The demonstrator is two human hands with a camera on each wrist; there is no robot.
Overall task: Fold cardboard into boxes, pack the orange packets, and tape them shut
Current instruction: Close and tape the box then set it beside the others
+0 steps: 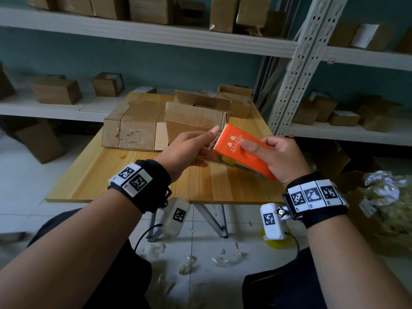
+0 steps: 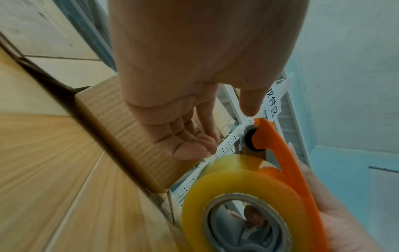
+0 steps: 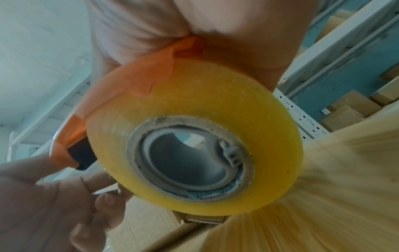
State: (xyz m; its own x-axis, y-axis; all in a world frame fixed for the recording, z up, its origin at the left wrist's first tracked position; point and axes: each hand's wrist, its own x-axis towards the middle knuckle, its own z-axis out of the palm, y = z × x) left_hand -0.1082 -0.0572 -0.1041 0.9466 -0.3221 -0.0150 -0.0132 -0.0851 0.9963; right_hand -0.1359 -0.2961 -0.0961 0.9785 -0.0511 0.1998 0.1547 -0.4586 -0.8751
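Right hand (image 1: 283,157) grip holds the dispenser (image 1: 245,150); left hand (image 1: 189,150), grip narrow, pinches the tape end near the blade: could nick a finger or lose it.

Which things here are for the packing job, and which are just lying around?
For the job:
orange tape dispenser
yellow tape roll
open cardboard box
wooden table

Just lying about:
shelf boxes
tape scraps on the floor

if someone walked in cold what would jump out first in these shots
The bright orange tape dispenser, gripped by the right hand above the wooden table, with its yellowish tape roll filling the right wrist view. Next, the left hand reaching its toothed end, and the cardboard boxes behind.
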